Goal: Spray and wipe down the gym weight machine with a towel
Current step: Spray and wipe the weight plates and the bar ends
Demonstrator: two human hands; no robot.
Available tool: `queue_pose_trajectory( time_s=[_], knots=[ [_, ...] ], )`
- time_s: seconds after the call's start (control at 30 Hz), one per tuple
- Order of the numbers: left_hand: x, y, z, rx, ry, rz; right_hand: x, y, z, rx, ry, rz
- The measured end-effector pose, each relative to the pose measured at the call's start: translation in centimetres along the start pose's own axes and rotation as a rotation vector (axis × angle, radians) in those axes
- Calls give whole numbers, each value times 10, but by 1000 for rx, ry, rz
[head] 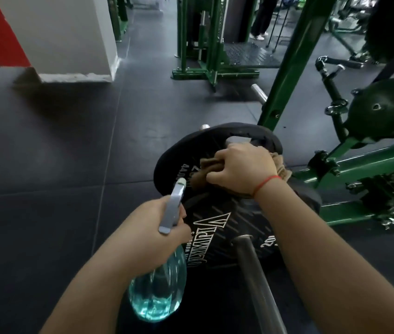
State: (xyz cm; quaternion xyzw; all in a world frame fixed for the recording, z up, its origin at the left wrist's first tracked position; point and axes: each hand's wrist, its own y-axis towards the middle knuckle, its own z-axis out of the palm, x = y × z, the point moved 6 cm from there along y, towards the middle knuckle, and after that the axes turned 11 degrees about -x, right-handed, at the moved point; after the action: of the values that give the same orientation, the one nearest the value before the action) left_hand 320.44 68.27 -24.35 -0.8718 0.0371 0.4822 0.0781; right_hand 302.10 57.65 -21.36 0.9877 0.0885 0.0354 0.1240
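Two black weight plates sit on a steel bar [256,268] of the green machine [364,165]. My right hand [241,167] grips a bunched brown towel [205,169] and presses it on the rim of the far plate [191,148]. My left hand [152,227] holds a spray bottle [159,285] of blue liquid by its neck. Its grey trigger head [175,206] points toward the towel. The near plate [217,227] carries white lettering and lies just under my right wrist.
Dark rubber floor tiles [58,165] spread out to the left. A white pillar [56,32] with a red stripe stands at back left. Another green frame [205,44] stands behind, and a person's legs [261,18] show at back right. Black handles [335,97] hang on the right.
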Motion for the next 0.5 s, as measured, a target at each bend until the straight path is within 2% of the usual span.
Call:
queue_pose_trajectory(
  time_s=[0.07,0.17,0.33,0.5],
  knots=[
    [7,6,2,12,2,-32,1,4,3,-20,7,-10],
    [18,21,7,71,-88,-146,0,10,10,95,6,-8],
    [20,38,2,114,-237,-214,-1,16,17,152,18,83],
    [19,30,-15,55,-359,-278,-6,6,2,-74,149,186]
  ],
)
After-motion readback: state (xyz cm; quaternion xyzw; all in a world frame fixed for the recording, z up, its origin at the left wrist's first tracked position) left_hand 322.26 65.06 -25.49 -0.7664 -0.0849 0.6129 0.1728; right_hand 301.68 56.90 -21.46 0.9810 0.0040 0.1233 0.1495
